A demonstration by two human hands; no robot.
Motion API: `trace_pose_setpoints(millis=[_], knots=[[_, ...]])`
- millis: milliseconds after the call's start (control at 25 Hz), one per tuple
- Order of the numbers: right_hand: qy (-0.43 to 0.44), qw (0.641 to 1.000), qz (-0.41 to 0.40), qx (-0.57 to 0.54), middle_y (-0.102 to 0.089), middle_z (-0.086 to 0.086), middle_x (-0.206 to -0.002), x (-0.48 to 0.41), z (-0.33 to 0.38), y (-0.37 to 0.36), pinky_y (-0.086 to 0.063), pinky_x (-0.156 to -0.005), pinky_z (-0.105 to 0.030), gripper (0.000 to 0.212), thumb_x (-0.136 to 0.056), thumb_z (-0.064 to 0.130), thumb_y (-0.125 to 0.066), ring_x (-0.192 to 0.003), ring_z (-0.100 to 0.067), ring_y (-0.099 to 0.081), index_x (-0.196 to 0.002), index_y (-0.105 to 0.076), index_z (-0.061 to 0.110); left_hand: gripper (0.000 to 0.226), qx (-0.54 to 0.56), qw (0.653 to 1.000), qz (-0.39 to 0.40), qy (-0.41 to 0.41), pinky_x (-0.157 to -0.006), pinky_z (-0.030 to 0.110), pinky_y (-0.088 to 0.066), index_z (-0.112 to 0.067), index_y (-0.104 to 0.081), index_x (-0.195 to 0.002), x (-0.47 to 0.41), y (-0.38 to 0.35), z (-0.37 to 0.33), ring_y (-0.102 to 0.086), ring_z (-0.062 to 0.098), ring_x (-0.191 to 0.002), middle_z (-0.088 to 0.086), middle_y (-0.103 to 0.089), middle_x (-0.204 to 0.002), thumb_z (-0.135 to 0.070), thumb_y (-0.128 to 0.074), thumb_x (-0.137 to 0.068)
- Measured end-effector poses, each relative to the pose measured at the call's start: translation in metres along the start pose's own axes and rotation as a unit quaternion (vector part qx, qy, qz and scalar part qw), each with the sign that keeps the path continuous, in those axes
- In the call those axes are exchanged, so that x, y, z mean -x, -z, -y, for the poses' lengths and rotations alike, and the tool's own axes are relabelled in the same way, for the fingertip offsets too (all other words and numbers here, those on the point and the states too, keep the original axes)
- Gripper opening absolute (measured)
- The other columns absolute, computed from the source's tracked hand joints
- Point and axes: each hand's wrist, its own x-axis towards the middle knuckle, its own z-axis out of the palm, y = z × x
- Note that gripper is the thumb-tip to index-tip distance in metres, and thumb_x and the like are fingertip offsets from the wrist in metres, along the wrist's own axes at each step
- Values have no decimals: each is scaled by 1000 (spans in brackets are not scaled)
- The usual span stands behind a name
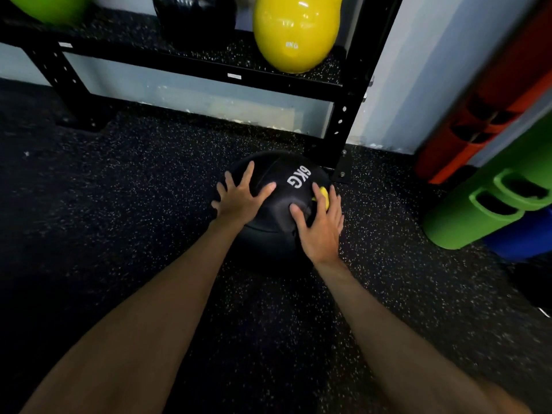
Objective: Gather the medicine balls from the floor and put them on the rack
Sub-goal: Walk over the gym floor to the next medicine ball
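Black rubber floor (pixel 134 180) flecked with pale specks fills most of the view, meeting a pale blue-grey wall (pixel 418 85) at twelve o'clock.

Nearest, two bare forearms reach in from five and seven o'clock toward the centre. The left hand (pixel 242 195) lies with fingers spread wide on the ten o'clock side of a black medicine ball (pixel 277 210), palm against its surface. The right hand (pixel 322 225) is pressed on the ball's three o'clock side, fingers also splayed, partly covering a yellow patch (pixel 324 197) on the ball. Each grip is open and flat against the ball, neither curled around it; the two hands bracket it from either side. The ball sits on the floor just beside the foot of the rack (pixel 343 130), white "6KG" lettering facing up.

At three o'clock, rolled foam tubes lean near the wall: green (pixel 478 216), blue (pixel 519 237) and orange (pixel 466 138).

Farther off at twelve o'clock, the rack's speckled shelf carries a yellow ball (pixel 294 34), a black ball (pixel 194 16) at eleven o'clock, and a green ball (pixel 50 6) at the far ten o'clock corner.
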Motion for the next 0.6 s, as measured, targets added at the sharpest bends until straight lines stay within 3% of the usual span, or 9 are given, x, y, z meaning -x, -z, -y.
trace_pose_setpoints(millis=[160, 280, 400, 480, 600], knots=[[-44, 998, -47, -29, -17, -2, -165, -51, -3, -6, -17, -119, -58, 65, -91, 67, -51, -151, -24, -17, -149, -33, 44, 91, 101, 988, -75, -88, -122, 57, -8, -32, -11, -158, 1, -23, 22, 1, 27, -153, 10, 0, -166, -63, -59, -87], [-103, 990, -67, -75, -29, -8, -160, -90, -9, -4, -22, -119, -55, 67, -89, 66, -53, -148, -27, -26, -148, -39, 38, 98, 111, 987, -70, -94, -120, 61, -10, -45, -2, -155, -10, -36, 34, 3, 31, -152, 11, 4, -165, -71, -60, -80], [-159, 977, -96, -109, -38, -16, -154, -104, -11, 5, -26, -118, -54, 76, -91, 66, -50, -144, -33, -33, -154, -30, 27, 96, 79, 989, -57, -115, -111, 70, -13, -48, 1, -154, -32, -39, 14, 5, 31, -152, 8, 6, -166, -76, -53, -80], [-159, 976, -101, -108, -30, -15, -158, -88, -15, 7, -26, -119, -53, 83, -91, 68, -46, -146, -32, -29, -157, -19, 26, 95, 58, 990, -54, -117, -110, 72, -12, -46, 2, -154, -47, -39, -2, 5, 32, -151, 8, 7, -166, -78, -50, -81], [-101, 991, -63, -60, -7, -9, -166, -44, -19, -11, -15, -123, -47, 86, -90, 71, -47, -153, -27, -8, -158, -9, 35, 95, 54, 994, -15, -95, -112, 73, -10, -44, 4, -155, -75, -26, -26, 8, 35, -151, 10, 10, -166, -79, -47, -82]])
